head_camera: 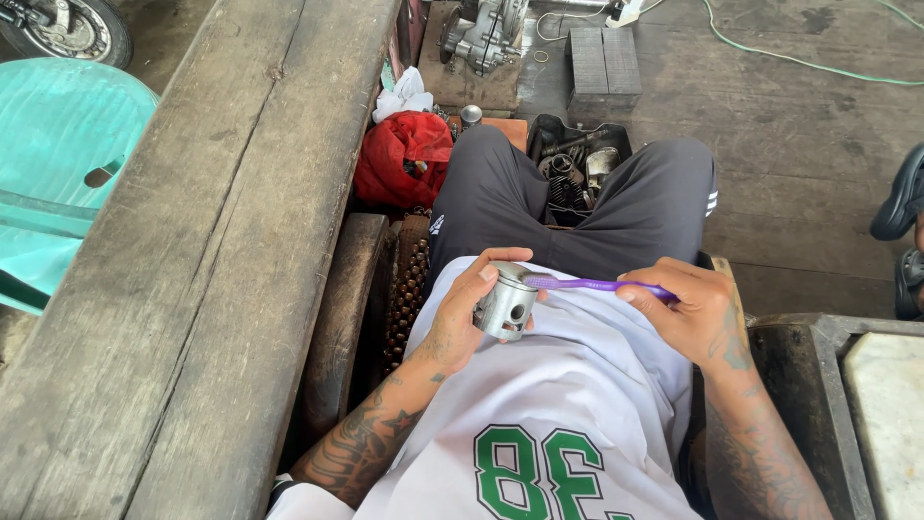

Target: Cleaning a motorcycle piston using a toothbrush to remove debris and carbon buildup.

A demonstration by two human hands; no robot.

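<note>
My left hand (465, 313) grips a small grey metal piston (504, 305) over my lap, its crown turned up and to the right. A purple toothbrush (589, 285) is pinched in my right hand (685, 313), and its head rests on the piston's top edge. I am seated, with dark trousers (577, 207) and a white shirt with green print below the hands.
A long weathered wooden bench (202, 241) runs along my left. A black tray of metal engine parts (580, 164) sits on the floor between my knees. A red cloth bag (404, 159), an engine block (484, 34), a green plastic chair (53, 154) and a green hose (799, 63) lie around.
</note>
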